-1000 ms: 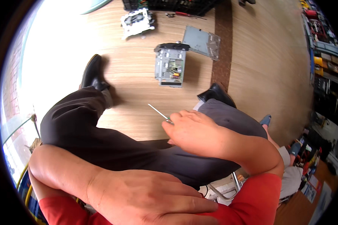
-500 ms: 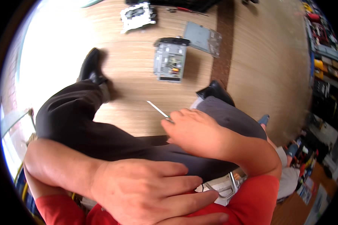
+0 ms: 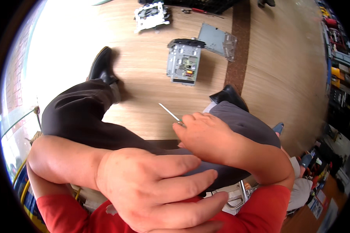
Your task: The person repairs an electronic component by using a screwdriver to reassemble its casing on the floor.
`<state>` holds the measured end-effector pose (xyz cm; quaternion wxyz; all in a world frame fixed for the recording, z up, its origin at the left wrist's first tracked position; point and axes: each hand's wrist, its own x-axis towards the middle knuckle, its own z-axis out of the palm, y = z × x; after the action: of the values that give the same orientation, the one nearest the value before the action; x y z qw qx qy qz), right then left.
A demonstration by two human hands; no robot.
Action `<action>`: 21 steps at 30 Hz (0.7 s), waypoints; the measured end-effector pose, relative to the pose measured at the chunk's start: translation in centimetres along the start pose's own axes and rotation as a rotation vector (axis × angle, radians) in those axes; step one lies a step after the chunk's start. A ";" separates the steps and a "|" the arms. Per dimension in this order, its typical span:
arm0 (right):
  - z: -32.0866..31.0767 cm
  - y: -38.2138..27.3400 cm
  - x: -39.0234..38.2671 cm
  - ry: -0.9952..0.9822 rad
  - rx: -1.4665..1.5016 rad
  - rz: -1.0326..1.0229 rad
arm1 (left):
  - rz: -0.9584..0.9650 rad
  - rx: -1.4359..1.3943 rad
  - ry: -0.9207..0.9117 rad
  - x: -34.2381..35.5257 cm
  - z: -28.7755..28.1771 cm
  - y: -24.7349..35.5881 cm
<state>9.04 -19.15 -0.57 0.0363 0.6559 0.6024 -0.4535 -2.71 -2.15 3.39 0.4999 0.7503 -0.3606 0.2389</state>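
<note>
one thin tool (image 3: pixel 169 112) jutting from clenched right hand (image 3: pixel 202 134), left hand (image 3: pixel 155 186) spread, palm hidden

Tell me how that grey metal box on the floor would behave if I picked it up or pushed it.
The grey metal box would probably feel stiff, since it looks made of sheet metal. The circuit parts showing at its opening may be fragile. Being boxy, it seems likelier to slide than roll.

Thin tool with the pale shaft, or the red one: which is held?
The pale-shafted tool, sticking out of the right hand. The red tool lies on the floor near the black crate.
</note>
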 end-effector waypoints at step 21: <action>-0.4 -0.4 0.4 -0.076 0.027 0.028 | -0.020 0.017 0.092 -0.2 -0.1 0.0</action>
<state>8.91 -18.49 -0.37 0.0566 0.6471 0.5852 -0.4854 -2.90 -1.96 3.30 0.5120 0.7462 -0.3279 0.2712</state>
